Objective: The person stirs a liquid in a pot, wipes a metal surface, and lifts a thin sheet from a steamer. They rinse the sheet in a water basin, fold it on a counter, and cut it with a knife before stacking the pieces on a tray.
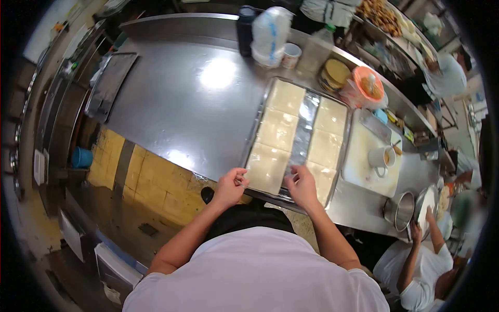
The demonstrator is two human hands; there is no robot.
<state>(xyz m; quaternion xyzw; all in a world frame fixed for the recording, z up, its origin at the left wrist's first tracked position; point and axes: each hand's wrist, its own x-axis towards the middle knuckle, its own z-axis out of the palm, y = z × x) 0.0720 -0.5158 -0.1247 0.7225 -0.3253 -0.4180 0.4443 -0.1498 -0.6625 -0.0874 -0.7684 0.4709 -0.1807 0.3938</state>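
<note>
A metal baking tray [251, 139] lies on the steel worktable in front of me. It carries several pale dough sheets in two columns, with a strip of shiny tray showing between them. My left hand [230, 187] is beside the tray's left edge, its fingers curled together near the nearest left dough sheet [267, 167]; whether anything is in them is hidden. Over the shiny strip, at that sheet's right side, is my right hand [302, 187]. Its thumb and index finger are bent but apart, and nothing shows between them.
Right of the tray, a white cutting board [358, 156] holds a white mug [382, 156]. A steel pot [399, 210] stands near a co-worker [416, 265] at the right. A plastic bottle [317, 51] and an orange-lined container [368, 83] line the back; another tray [112, 86] lies far left.
</note>
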